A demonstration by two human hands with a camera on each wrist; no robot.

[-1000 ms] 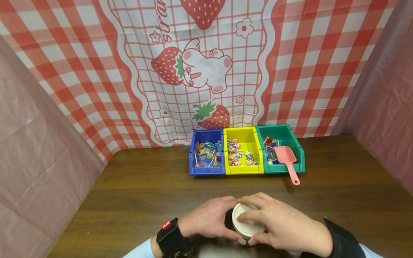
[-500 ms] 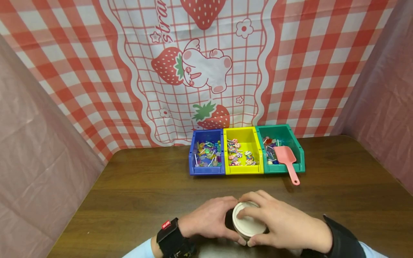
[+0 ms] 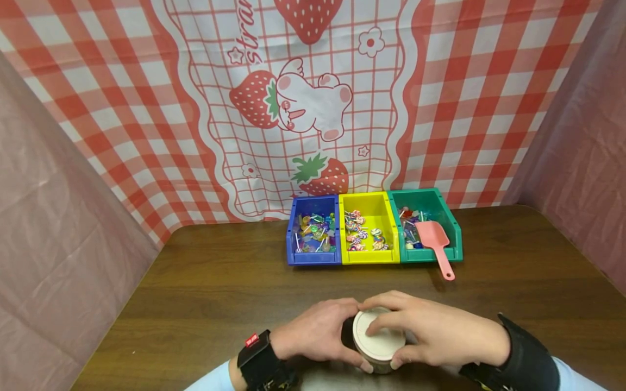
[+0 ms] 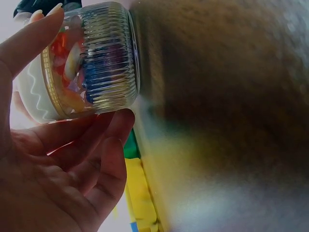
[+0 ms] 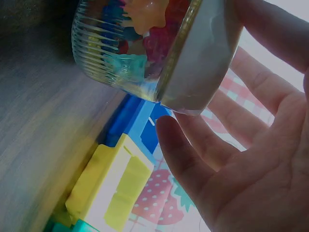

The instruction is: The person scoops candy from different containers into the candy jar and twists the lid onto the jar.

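A clear ribbed jar with colourful candy-like pieces inside stands on the table, capped by a cream lid. My left hand grips the jar from its left side, thumb at the front and fingers round the back. From the right, my right hand spans the lid, its thumb at the near edge, one fingertip on top and others at the far rim. In the right wrist view, star-shaped pieces show through the jar wall, just under the lid.
Beyond the hands, blue, yellow and green bins stand side by side, holding small lollipops and colourful pieces. A pink scoop lies in the green bin, its handle jutting over the front edge. A checked strawberry cloth hangs behind.
My right hand has turned slightly round the lid, its thumb moving right along the near edge, away from my left thumb. The left hand and jar have stayed in place.
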